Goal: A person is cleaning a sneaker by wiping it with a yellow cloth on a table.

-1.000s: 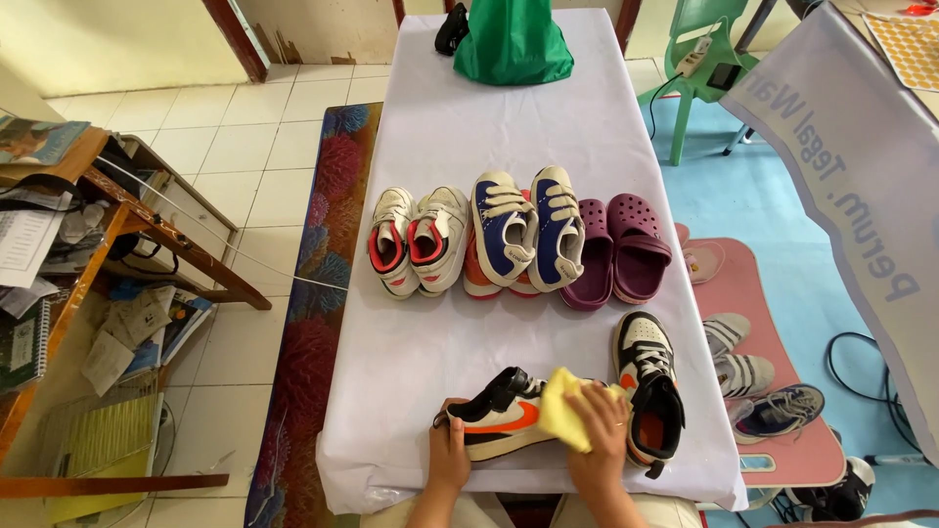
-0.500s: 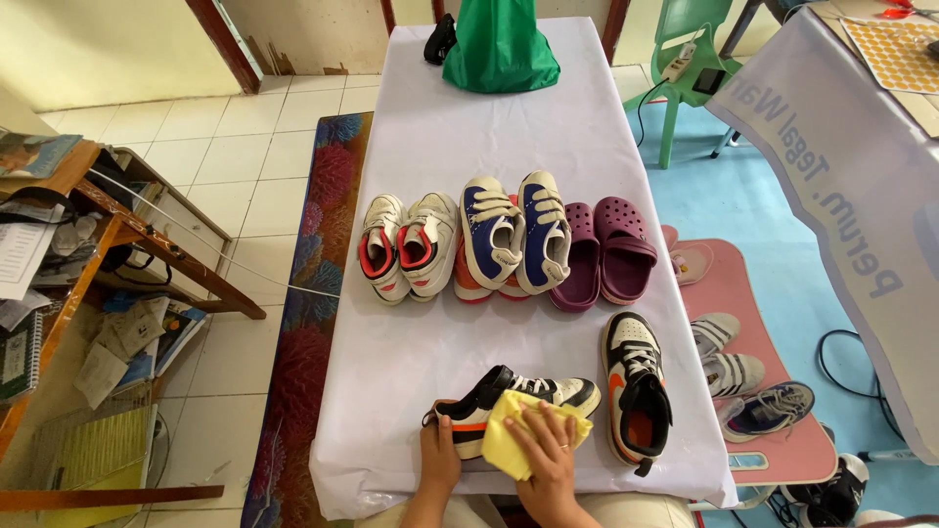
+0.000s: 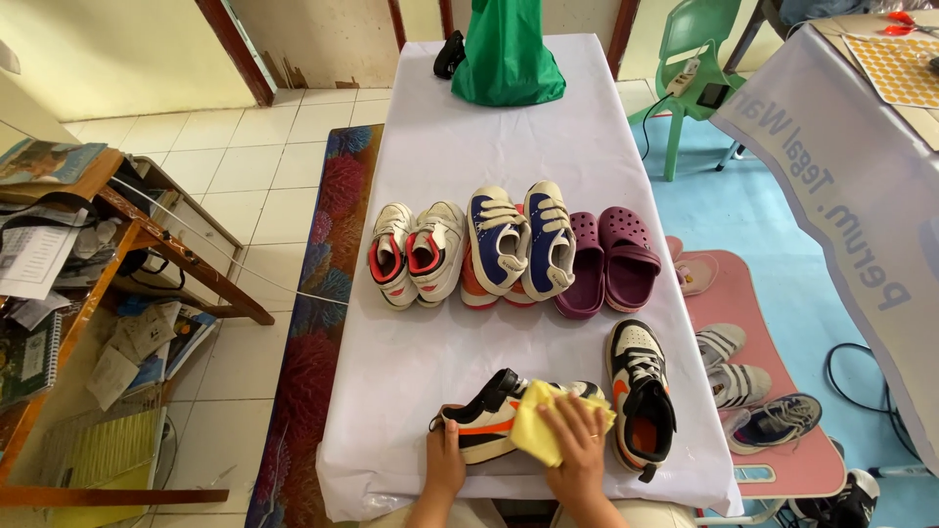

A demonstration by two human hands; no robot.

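Observation:
A black, white and orange sneaker (image 3: 486, 416) lies on its side near the front edge of the white-covered table (image 3: 509, 147). My left hand (image 3: 446, 462) grips its heel. My right hand (image 3: 579, 448) presses a yellow cloth (image 3: 536, 428) against the shoe's side. Its matching sneaker (image 3: 640, 396) stands upright just to the right, toe pointing away from me.
A row across mid-table: white and red sneakers (image 3: 416, 252), blue and white sneakers (image 3: 521, 241) on orange ones, purple clogs (image 3: 612, 259). A green bag (image 3: 507, 54) stands at the far end. More shoes (image 3: 751, 391) lie on a pink mat at right; a cluttered wooden table (image 3: 59, 264) at left.
My right hand and the yellow cloth slid left along the sneaker, then back a little to the right. My left hand stayed on the heel. The view shifted slightly.

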